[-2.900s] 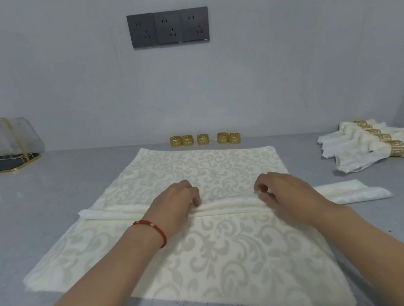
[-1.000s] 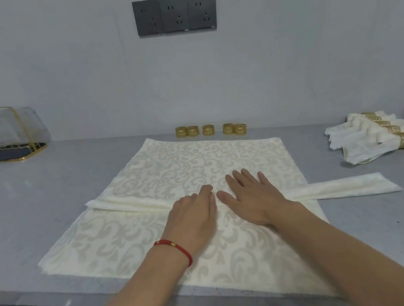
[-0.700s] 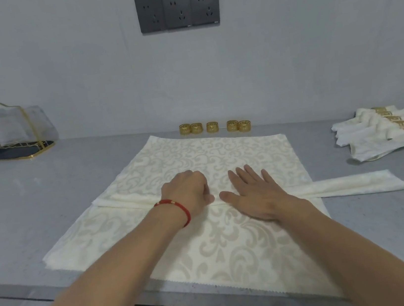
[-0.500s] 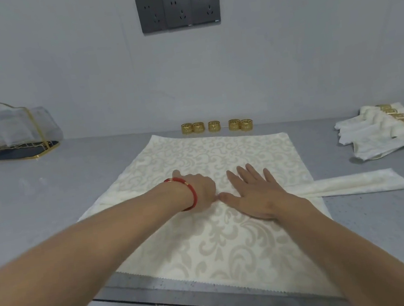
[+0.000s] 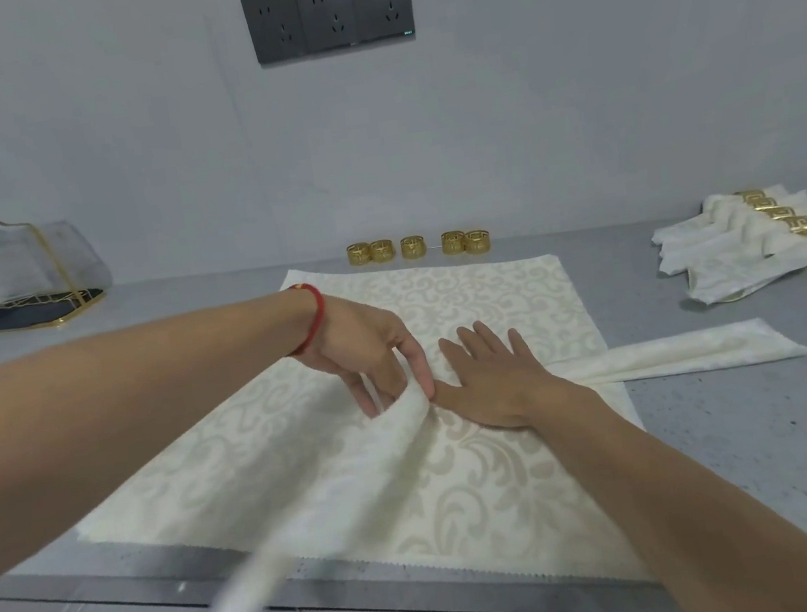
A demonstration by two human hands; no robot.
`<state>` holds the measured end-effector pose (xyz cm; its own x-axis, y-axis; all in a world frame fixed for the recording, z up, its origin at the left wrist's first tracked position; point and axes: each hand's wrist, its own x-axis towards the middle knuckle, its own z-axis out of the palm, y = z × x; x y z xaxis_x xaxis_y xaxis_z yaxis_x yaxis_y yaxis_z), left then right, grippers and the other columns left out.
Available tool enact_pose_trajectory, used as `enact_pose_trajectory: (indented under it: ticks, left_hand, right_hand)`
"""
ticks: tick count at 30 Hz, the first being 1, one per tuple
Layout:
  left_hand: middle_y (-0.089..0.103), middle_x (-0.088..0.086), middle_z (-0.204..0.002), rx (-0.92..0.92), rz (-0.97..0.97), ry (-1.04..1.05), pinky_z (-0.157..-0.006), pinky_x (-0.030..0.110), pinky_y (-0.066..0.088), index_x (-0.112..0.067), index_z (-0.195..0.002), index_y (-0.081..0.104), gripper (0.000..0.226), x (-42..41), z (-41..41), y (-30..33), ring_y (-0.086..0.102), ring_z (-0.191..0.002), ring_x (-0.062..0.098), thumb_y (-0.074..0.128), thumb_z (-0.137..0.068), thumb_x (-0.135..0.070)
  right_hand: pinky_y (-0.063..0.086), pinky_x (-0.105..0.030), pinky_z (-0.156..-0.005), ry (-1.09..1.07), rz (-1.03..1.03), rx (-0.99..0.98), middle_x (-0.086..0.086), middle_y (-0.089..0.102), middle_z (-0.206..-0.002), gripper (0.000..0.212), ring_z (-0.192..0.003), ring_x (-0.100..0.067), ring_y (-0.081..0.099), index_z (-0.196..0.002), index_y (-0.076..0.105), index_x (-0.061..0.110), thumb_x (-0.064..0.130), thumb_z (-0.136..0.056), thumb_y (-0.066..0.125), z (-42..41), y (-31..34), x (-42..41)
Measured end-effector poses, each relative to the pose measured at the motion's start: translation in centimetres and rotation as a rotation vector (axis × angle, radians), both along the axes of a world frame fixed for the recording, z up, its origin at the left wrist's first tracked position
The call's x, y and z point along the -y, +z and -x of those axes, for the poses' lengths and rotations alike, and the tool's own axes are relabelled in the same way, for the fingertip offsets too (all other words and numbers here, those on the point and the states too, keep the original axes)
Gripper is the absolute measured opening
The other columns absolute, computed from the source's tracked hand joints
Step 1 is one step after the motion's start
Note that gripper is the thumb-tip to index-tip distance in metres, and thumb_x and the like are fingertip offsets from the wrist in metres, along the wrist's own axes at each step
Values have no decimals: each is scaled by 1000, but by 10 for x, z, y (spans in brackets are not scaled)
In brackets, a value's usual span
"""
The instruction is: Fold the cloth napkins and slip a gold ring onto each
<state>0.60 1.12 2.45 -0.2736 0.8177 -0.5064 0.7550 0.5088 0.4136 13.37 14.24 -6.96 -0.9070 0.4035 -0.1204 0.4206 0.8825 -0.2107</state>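
A cream napkin folded into a long strip lies across a flat cream patterned cloth on the grey counter. My left hand, with a red bracelet at the wrist, pinches the strip near its middle. The strip's left half is lifted and swings, blurred, toward the counter's front edge. My right hand lies flat with straight fingers on the strip just right of the pinch. Several gold rings stand in a row behind the cloth.
Several folded napkins with gold rings on them lie in a pile at the right. A clear holder with gold trim stands at the back left. A dark socket panel is on the wall. The counter's front edge is close.
My left hand has lifted the left half of the strip off the cloth and swung it toward me. My right hand has stayed flat on the strip.
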Motion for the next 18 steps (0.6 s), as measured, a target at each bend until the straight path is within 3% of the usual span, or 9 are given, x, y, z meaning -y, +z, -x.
enact_pose_trajectory:
  ticks: [4,7,11,13,15,17,18]
  left_hand:
    - [76,9,-88,117,-84,-65,-83,38,59,-17,-108,68,19,5,3,-3,71,-77,21,71,-92,-26]
    - [74,3,-80,9,-145,-114,-74,29,56,-28,-101,69,19,3,6,-13,67,-69,15,69,-90,-43]
    - [73,3,-79,-66,-178,-146,-73,28,55,-36,-103,67,20,2,13,-23,64,-65,10,69,-88,-49]
    - [73,5,-81,-76,-190,-158,-75,29,56,-36,-101,68,20,-2,14,-27,63,-64,9,70,-87,-50]
    - [72,4,-80,-80,-212,-168,-71,26,53,-33,-96,69,19,-5,14,-31,62,-62,9,70,-87,-50]
    - [72,1,-77,-75,-232,-161,-69,24,51,-30,-92,71,20,-8,13,-32,61,-60,7,70,-86,-50]
    - [72,-1,-75,-70,-234,-154,-69,23,51,-29,-91,71,22,-8,13,-31,61,-60,7,69,-87,-51]
  right_hand:
    - [-10,-50,-126,18,-22,62,-3,-11,-171,83,-157,-20,-18,-164,0,21,65,-101,33,7,-1,-7]
    - [2,-46,-126,-6,12,85,-2,6,-171,69,-158,-19,-1,-162,14,18,49,-106,39,18,9,-12]
    - [28,-37,-122,66,495,-54,10,38,-160,49,-147,-13,35,-152,44,28,35,-104,52,-13,34,-28]
    - [39,-32,-114,76,573,-130,18,60,-139,31,-131,-5,53,-131,66,35,35,-102,57,-37,50,-40]
    - [47,-31,-104,70,490,-102,18,72,-115,20,-113,-7,64,-110,76,32,40,-100,61,-50,65,-52]
    - [50,-32,-87,64,366,-12,14,68,-85,27,-82,-16,63,-81,69,21,41,-96,61,-58,75,-59]
    - [46,-32,-79,48,313,24,11,56,-73,33,-70,-19,52,-72,56,16,41,-94,60,-60,77,-58]
